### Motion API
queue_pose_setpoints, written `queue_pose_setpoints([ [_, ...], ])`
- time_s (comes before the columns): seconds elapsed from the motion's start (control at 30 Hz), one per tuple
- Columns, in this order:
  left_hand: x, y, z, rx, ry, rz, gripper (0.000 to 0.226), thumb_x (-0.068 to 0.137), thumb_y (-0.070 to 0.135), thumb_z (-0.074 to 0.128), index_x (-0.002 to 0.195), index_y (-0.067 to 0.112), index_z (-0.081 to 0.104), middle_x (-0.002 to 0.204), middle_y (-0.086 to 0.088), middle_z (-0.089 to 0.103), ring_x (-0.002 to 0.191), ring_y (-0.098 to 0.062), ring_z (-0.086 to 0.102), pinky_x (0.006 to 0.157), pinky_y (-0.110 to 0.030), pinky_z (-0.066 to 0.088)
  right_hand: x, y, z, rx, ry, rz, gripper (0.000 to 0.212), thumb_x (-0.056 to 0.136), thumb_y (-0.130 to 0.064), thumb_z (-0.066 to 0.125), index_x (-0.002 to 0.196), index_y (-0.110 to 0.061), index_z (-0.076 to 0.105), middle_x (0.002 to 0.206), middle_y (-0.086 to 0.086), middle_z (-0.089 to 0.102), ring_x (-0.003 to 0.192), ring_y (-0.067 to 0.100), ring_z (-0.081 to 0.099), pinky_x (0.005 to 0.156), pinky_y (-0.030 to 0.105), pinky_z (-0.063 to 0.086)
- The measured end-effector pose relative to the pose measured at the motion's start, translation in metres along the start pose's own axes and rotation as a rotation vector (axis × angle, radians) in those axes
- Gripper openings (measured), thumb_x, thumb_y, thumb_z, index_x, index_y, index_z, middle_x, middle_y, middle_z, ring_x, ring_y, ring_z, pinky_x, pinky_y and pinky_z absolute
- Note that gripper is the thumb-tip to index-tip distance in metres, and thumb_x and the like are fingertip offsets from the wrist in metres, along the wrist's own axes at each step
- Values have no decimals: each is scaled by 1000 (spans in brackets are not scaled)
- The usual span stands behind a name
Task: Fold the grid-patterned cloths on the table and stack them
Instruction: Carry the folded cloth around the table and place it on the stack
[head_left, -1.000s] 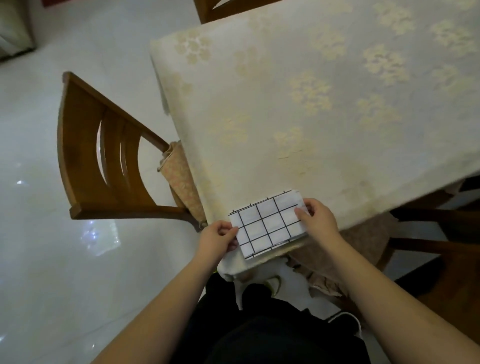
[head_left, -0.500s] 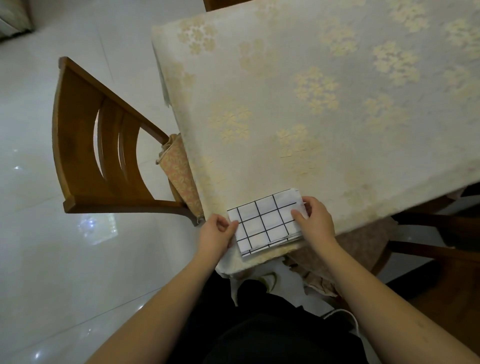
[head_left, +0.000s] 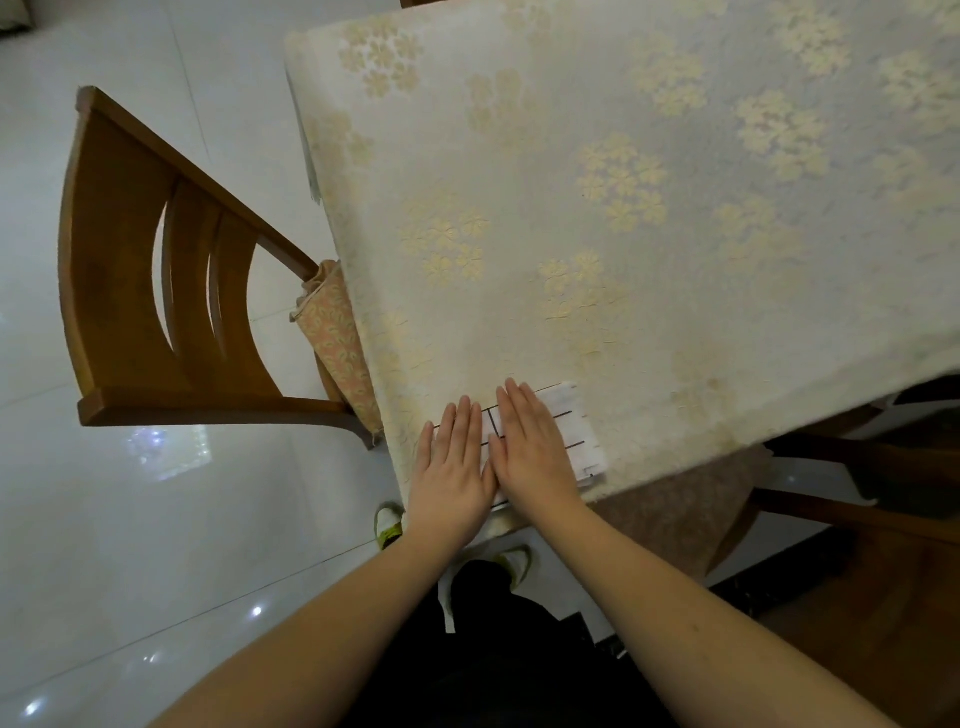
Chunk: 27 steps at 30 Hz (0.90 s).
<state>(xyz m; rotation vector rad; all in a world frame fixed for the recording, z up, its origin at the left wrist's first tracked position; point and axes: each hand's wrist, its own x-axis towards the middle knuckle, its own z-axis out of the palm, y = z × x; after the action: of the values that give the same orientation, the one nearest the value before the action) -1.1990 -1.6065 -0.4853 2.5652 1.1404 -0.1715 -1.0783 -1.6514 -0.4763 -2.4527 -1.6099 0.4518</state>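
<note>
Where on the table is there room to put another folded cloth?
Nearly the whole floral tablecloth beyond the folded grid cloth is bare. Only the near corner is crowded: left hand and right hand press flat there.

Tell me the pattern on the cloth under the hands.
White with a thin dark grid, seen on the folded cloth in the head view.

**Dim, warm indoor light, wide-angle bend**

The room was dim and yellowish. Small glints of glare dotted the glossy floor (head_left: 156, 519). The table edge (head_left: 779, 415) curved from lens distortion, and the lower right corner fell into dark shadow.
</note>
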Motion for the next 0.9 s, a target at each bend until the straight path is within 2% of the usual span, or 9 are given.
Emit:
queue_pose_setpoints([
  [0.1, 1, -1, 4, 8, -31, -17, 66, 102, 45, 4, 154, 8, 23, 162, -9, 19, 150, -22, 15, 121, -41, 6, -3, 6, 11, -59, -66, 62, 61, 97, -37, 26, 150, -8, 34, 158, 7, 30, 146, 19, 25, 119, 32, 3],
  [0.2, 1, -7, 3, 5, -19, 12, 68, 100, 51, 19, 154, 10, 24, 162, -8, 19, 150, -21, 17, 121, -42, 9, -4, 14, 11, -88, -72, 91, 64, 97, -41, 27, 153, -11, 26, 161, 5, 22, 148, 17, 20, 119, 33, 3],
  [0.3, -2, -23, -2, 21, -37, -5, 82, 94, 64, 29, 156, 12, 16, 164, -4, 11, 151, -19, 11, 121, -44, 7, -9, 30, 8, -109, -58, 134, 70, 96, -48, 24, 156, -13, 13, 164, 3, 8, 151, 16, 8, 120, 36, 4],
  [0.4, -3, -44, -7, 87, -110, 20, 96, 88, 77, 25, 156, 16, -3, 164, 1, -7, 151, -16, -5, 121, -42, -1, -13, 41, 6, -79, -55, 207, 74, 96, -52, 19, 156, -14, -1, 164, 3, -7, 151, 16, -4, 121, 36, 0],
  [0.5, 0, -55, -11, 142, -141, 62, 103, 83, 83, 20, 157, 14, 0, 164, -1, -4, 151, -18, -1, 120, -40, 0, -12, 42, 5, -59, -78, 243, 77, 94, -54, 15, 154, -13, -12, 162, 3, -18, 150, 15, -13, 121, 34, -4],
  [0.6, 1, -53, -12, 173, -153, 70, 105, 82, 85, 14, 156, 11, 5, 164, -5, 0, 151, -21, 3, 119, -41, 2, -11, 42, 3, -49, -86, 237, 78, 93, -55, 11, 153, -13, -15, 160, 2, -21, 149, 15, -16, 121, 34, -6],
  [0.73, 2, -51, -15, 167, -187, 69, 106, 79, 86, 5, 154, 13, -13, 161, -2, -18, 149, -21, -14, 121, -41, -6, -12, 41, 1, -42, -89, 232, 78, 95, -54, 15, 154, -12, -12, 161, 2, -20, 149, 14, -15, 121, 34, -6],
  [0.9, 3, -44, -29, 205, -250, 61, 103, 84, 83, 20, 152, 16, -21, 158, -1, -28, 148, -21, -21, 121, -46, -4, -10, 43, -6, -46, -158, 207, 77, 97, -54, 13, 153, -10, -15, 161, 5, -21, 148, 15, -19, 120, 33, -12],
])
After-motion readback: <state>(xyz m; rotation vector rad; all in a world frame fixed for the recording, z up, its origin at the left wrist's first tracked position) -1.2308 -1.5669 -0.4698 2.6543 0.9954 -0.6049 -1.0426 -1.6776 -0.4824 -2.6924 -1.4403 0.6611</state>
